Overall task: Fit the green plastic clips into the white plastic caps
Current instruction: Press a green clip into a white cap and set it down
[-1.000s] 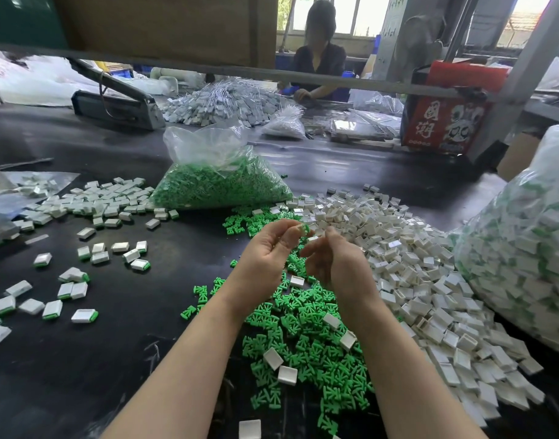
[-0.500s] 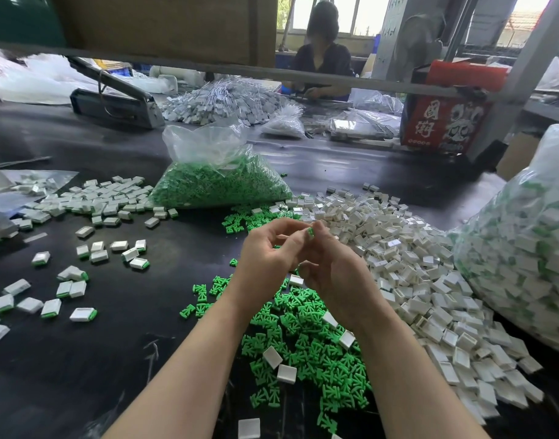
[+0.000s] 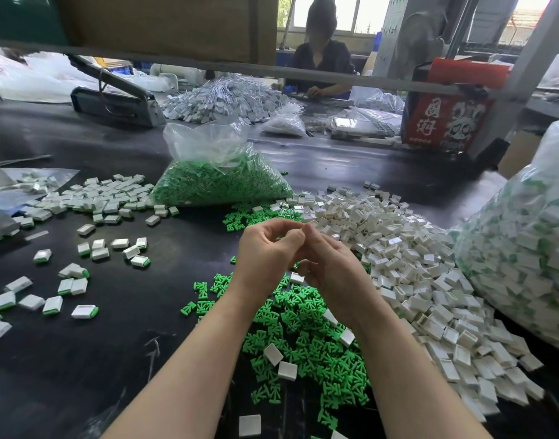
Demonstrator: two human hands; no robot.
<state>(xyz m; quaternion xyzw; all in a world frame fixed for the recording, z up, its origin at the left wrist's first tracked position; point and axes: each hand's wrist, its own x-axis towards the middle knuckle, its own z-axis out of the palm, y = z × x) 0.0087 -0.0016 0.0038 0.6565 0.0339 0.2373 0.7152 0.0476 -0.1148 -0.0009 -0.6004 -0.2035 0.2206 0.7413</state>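
My left hand [image 3: 265, 258] and my right hand [image 3: 332, 270] meet fingertip to fingertip above the black table [image 3: 81, 359]. Their curled fingers pinch one small cap-and-clip piece between them, almost wholly hidden by the fingers. Under my wrists lies a heap of loose green clips [image 3: 306, 337] with a few white caps [image 3: 287, 370] on it. To the right spreads a big pile of white caps [image 3: 414, 274]. Caps fitted with green clips [image 3: 85, 311] lie scattered at the left.
A clear bag of green clips [image 3: 221, 182] stands behind the hands. A large bag of finished pieces [image 3: 525, 255] bulges at the right edge. A metal rail [image 3: 272, 69] crosses overhead. Across the table a person works behind a grey parts heap [image 3: 227, 99].
My hands, a little apart a second ago, have closed together. The fingertips now press on the piece between them, and the green tip seen half a second ago is covered.
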